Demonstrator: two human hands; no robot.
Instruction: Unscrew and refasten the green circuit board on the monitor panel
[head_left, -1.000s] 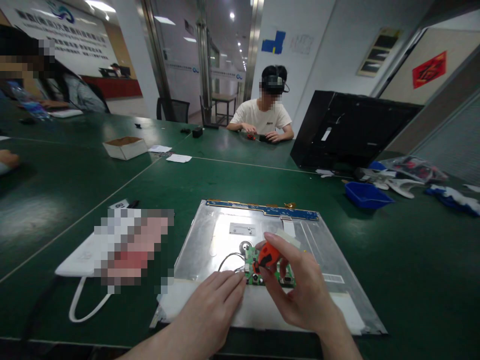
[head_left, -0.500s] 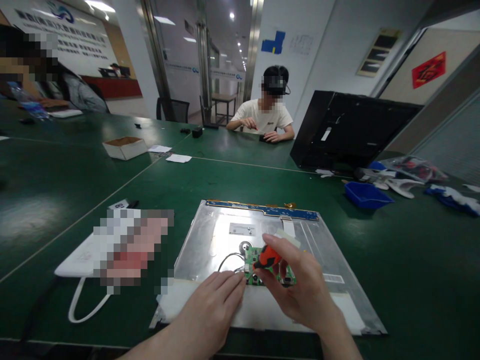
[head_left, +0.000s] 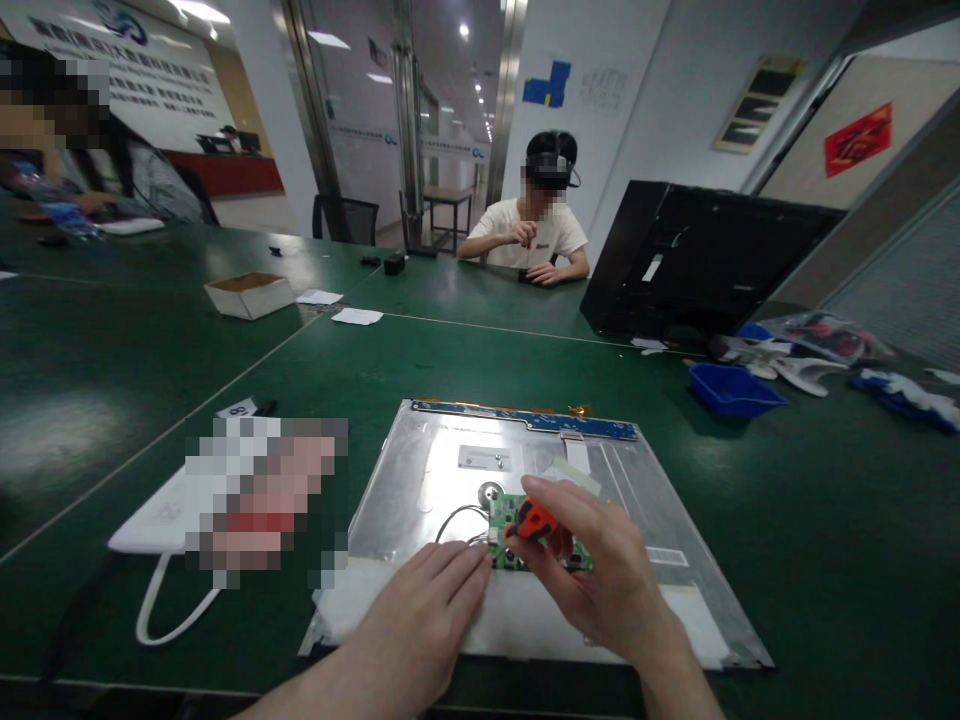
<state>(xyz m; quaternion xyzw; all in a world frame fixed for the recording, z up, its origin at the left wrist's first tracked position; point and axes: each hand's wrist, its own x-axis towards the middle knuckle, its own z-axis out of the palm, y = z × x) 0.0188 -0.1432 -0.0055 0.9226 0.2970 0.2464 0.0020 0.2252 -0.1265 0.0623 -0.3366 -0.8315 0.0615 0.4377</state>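
Note:
A bare metal display panel [head_left: 420, 450] lies flat on the table before me. On it sits a green circuit board [head_left: 496, 508] with dark wires at its left side. My right hand [head_left: 600, 570] is closed around the orange-and-black handle of a screwdriver [head_left: 534, 518], held over the board. The screwdriver's tip does not show clearly. My left hand [head_left: 424, 605] rests on the panel, fingers stretched out together, fingertips touching the board's lower left edge. Its thumb is hidden. A narrow blue circuit strip [head_left: 525, 420] runs along the panel's far edge, joined by a white ribbon cable [head_left: 576, 453].
To the left lies a white pouch-like item [head_left: 161, 510] with a strap, partly blurred. Farther back are an open cardboard box [head_left: 251, 298] and paper slips [head_left: 357, 316]. A blue tray [head_left: 735, 390] and a large black monitor housing [head_left: 690, 260] stand right. A co-worker [head_left: 532, 220] sits opposite.
The screwdriver handle has turned and shifted slightly in my right hand, whose fingers have moved a little. My left hand stays put. The co-worker opposite has raised one hand.

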